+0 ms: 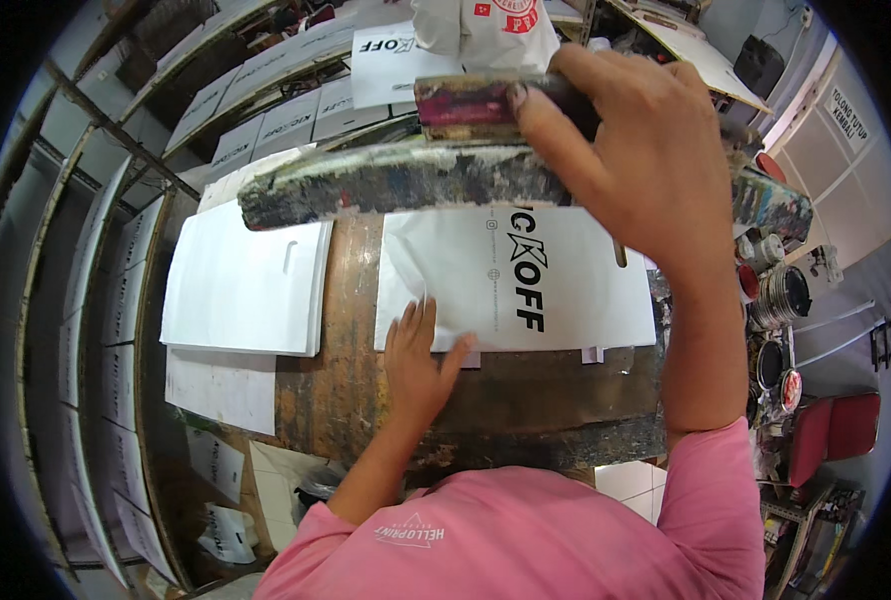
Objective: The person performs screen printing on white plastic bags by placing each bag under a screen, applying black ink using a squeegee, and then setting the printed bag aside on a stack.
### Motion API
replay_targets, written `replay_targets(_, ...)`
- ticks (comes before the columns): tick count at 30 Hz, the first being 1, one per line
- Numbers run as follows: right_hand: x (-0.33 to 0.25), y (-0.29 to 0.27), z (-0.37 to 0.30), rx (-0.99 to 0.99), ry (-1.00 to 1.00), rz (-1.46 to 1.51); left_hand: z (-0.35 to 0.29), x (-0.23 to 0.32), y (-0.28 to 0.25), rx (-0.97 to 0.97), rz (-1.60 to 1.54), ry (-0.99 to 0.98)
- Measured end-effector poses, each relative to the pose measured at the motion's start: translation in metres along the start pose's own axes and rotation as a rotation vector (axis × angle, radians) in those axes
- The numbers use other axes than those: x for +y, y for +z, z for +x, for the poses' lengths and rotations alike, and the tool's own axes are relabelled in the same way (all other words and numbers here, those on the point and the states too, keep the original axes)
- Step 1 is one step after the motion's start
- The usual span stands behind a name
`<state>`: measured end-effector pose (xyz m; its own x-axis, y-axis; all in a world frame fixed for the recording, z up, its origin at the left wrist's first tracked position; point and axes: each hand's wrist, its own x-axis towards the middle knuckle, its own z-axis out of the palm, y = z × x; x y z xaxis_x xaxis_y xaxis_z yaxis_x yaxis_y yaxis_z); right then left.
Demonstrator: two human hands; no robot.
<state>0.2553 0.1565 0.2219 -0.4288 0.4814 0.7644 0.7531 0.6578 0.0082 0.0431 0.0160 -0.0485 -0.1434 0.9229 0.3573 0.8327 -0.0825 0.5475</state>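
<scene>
A flat white bag (576, 290) with black lettering and an oval handle slot lies on the stained worktable (351, 250) in front of me. My left hand (421, 355) is open, its spread fingers on the bag's near left corner, where the sheet looks creased and slightly raised. Above the bag's far edge, my right hand (631, 150) is wrapped around a paint-crusted squeegee (461, 105). A thick, paint-caked screen-printing frame (396, 185) is raised right below it. Whether my hidden fingers also grip the frame, I cannot tell.
Left of the bag sits a stack of blank white bags (241, 285). Racks (126, 300) of printed bags stand along the left and far side. Paint cans (778, 295) crowd the right edge, near a red chair (836, 435). A white plastic bag (506, 40) stands beyond the frame.
</scene>
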Motion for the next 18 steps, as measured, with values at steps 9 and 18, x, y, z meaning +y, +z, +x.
replay_targets(9, 0.001, -0.001, 0.012, 0.030, 0.000, 0.048, 0.040, -0.013, -0.040, 0.410, -0.353, -0.221)
replay_targets(18, -0.007, 0.000, -0.006, 0.048, 0.043, 0.027, 0.032, -0.187, -0.157, 0.434, -0.343, -0.349)
